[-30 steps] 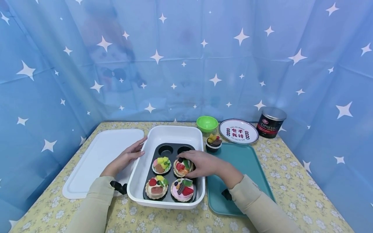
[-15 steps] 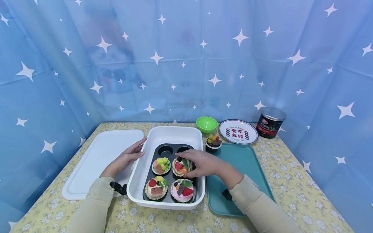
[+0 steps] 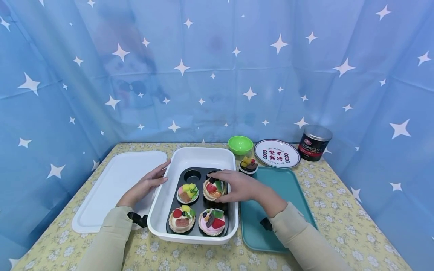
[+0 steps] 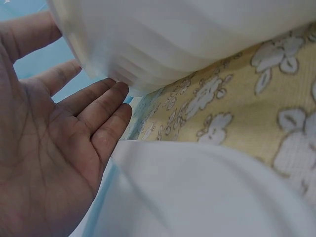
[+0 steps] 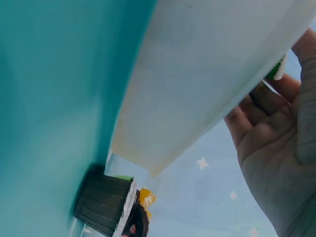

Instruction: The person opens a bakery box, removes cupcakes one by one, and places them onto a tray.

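My right hand (image 3: 243,185) pinches a fruit tart (image 3: 212,188) with a pale crust, red fruit and green slices, above a cup in the middle row of a dark muffin pan (image 3: 200,205). The pan lies inside a white basin (image 3: 203,156). Three other tarts sit in the pan: one with yellow cubes (image 3: 187,192), one cream-topped (image 3: 182,219), one pink (image 3: 211,222). Against the basin's left outer wall, my left hand (image 3: 146,185) rests with extended fingers (image 4: 101,106). In the right wrist view the basin wall hides most of the held tart.
A white tray (image 3: 108,192) lies left of the basin, a teal tray (image 3: 278,210) right. Behind the teal tray stand a chocolate cupcake (image 3: 248,165), a green bowl (image 3: 240,145), a lettered plate (image 3: 277,153) and an espresso tin (image 3: 315,143).
My right hand has raised the fruit tart out of its cup and shifted slightly right, uncovering the dark cup below. My left hand stays at the basin's side.
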Demonstrator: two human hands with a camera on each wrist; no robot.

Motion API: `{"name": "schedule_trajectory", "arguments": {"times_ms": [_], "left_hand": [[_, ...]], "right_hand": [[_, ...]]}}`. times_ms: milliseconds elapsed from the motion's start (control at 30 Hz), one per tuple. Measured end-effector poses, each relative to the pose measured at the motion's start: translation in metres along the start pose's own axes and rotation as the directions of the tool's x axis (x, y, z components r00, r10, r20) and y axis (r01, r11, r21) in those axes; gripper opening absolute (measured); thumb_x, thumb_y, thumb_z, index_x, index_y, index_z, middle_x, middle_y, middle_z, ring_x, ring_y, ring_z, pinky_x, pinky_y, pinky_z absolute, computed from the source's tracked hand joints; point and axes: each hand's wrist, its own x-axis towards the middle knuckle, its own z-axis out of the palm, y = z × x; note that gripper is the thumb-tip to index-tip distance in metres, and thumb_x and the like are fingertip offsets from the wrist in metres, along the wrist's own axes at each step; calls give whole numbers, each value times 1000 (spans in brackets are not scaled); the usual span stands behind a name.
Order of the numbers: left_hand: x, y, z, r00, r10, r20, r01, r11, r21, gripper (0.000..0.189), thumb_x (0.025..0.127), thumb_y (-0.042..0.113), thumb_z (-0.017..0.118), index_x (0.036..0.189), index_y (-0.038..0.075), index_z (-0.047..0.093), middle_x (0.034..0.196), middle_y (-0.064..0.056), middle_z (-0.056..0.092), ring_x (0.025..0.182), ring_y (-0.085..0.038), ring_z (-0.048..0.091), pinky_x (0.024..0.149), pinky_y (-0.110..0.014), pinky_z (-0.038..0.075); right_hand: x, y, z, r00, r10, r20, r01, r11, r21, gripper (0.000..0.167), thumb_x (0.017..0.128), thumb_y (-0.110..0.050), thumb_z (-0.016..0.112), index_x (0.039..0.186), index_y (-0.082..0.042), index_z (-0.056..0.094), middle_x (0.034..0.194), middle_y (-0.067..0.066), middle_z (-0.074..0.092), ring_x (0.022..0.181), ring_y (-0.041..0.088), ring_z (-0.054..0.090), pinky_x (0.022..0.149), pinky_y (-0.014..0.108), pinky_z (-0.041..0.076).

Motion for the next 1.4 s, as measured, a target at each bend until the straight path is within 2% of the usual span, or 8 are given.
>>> {"name": "schedule_trajectory", "arguments": {"times_ms": [300,533,700,867,1000,1233,1400], "left_hand": [[0,0,0,1000,11,9,-11,1000,-8,72,103,27,56,163,28,16,166,-12,18,149,-38,24,116,-61,24],[0,-1,-1,1000,6,7,-6,1000,-9,73,103,28,57,163,29,17,166,-11,18,149,-37,25,117,-60,23],[0,-1,0,1000,-3,7,3,1000,-10,73,102,30,58,163,31,17,166,-10,20,149,-35,27,116,-59,25],[-1,0,0,1000,-15,-4,15,1000,-12,74,101,31,60,162,34,18,166,-6,22,149,-32,27,117,-58,26],[0,0,0,1000,-14,-9,13,1000,-10,73,101,30,59,162,36,19,166,-5,20,150,-32,25,117,-58,24],[1,-2,1,1000,8,5,-8,1000,-7,70,103,26,56,163,31,18,166,-11,20,149,-36,27,116,-60,26],[1,-1,1,1000,-12,-4,12,1000,-6,72,103,27,57,163,32,18,166,-8,22,148,-34,29,115,-59,28]], "right_hand": [[-6,0,-16,998,51,-44,-49,998,48,75,88,-35,80,151,-12,47,148,6,51,133,26,51,103,45,48],[-10,7,-23,995,13,-100,-10,1000,24,76,86,-34,82,150,-10,48,145,7,55,128,25,55,99,45,51],[-15,11,-29,992,7,-130,1,998,62,76,84,-28,84,149,-8,48,139,7,58,118,19,60,92,46,54],[-25,14,-39,987,53,-150,-43,996,73,77,82,-28,86,148,-12,50,132,2,61,108,13,61,87,44,56],[-35,21,-47,979,98,-181,-84,993,83,75,81,-30,87,147,-16,53,129,0,62,107,12,61,87,44,56],[-53,39,-64,951,195,-241,-182,980,74,74,81,-36,87,145,-18,55,129,1,63,111,18,61,90,49,55],[-66,56,-74,930,248,-271,-240,969,61,75,82,-37,85,145,-11,54,131,7,63,115,25,61,92,52,53]]}}
